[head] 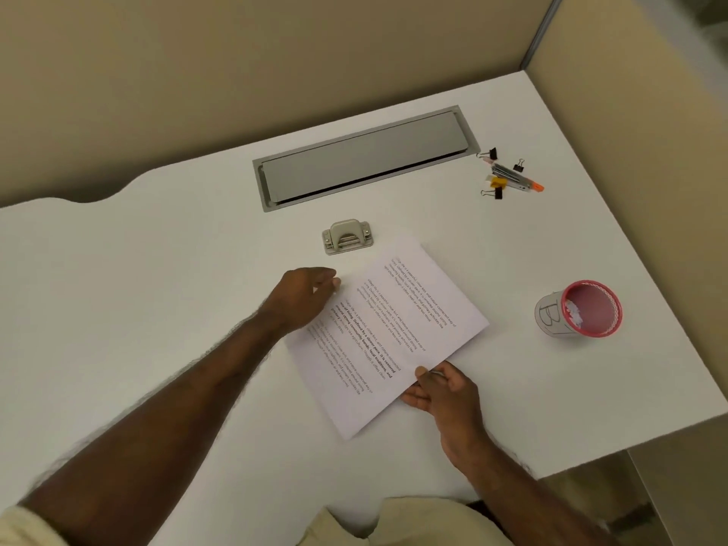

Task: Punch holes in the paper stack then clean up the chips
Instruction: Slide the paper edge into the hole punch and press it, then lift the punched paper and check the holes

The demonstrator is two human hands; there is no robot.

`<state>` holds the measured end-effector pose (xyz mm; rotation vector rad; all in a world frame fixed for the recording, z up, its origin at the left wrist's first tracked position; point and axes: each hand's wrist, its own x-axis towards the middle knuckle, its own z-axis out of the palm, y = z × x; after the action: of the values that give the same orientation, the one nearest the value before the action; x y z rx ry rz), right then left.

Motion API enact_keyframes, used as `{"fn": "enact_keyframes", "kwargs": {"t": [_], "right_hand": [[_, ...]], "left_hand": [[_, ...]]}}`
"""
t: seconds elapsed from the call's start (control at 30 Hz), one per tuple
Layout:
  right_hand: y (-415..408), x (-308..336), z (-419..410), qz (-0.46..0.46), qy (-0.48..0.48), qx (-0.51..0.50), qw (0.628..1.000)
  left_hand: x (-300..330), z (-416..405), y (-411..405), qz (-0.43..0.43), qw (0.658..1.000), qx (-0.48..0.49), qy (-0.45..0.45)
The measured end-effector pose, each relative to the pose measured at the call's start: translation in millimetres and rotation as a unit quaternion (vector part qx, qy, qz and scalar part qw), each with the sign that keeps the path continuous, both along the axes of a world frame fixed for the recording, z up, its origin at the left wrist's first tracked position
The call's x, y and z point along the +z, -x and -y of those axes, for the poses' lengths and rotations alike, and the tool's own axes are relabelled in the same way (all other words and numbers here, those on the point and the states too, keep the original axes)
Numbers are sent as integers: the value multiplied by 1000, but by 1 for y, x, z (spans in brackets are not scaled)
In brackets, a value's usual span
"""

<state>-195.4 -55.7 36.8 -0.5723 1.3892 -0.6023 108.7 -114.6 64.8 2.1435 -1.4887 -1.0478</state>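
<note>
now | paper stack [388, 333] | pinched between left hand [303, 299], right hand [441, 392] fingers

Paper stack [388, 333] lies mid-desk [157, 309], skewed. Punch [347, 236] just behind stack's far corner, apart from it. Cable tray [364, 157] set in desk behind punch. Left hand [305, 295] at stack's left edge; right hand [435, 390] at near right edge, thumb on top, fingers under. Cup [579, 309] right of stack, well apart, paper bits inside. Clips [490, 153] and marker [516, 179] clustered far right, right of tray, behind cup. Partition walls behind and right of desk.
</note>
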Motion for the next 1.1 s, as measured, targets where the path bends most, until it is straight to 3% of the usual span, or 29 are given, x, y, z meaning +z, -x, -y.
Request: {"fn": "enact_keyframes", "kwargs": {"t": [0.1,0.4,0.57,0.87,0.97,1.1], "right_hand": [[12,10,9,2,23,42,999],[38,34,44,-5,97,142,985],[49,56,78,-71,219,207,951],[59,99,96,-187,507,268,798],[60,86,91,-218,528,250,782],[60,75,87,-244,504,242,793]], "left_hand": [[3,-3,3,-47,999,6,-9],[27,-22,15,-147,974,169,41],[42,-35,28,-180,958,211,79],[44,-66,65,-119,933,261,216],[30,-81,78,-88,926,283,235],[21,-98,92,-59,914,285,282]]}}
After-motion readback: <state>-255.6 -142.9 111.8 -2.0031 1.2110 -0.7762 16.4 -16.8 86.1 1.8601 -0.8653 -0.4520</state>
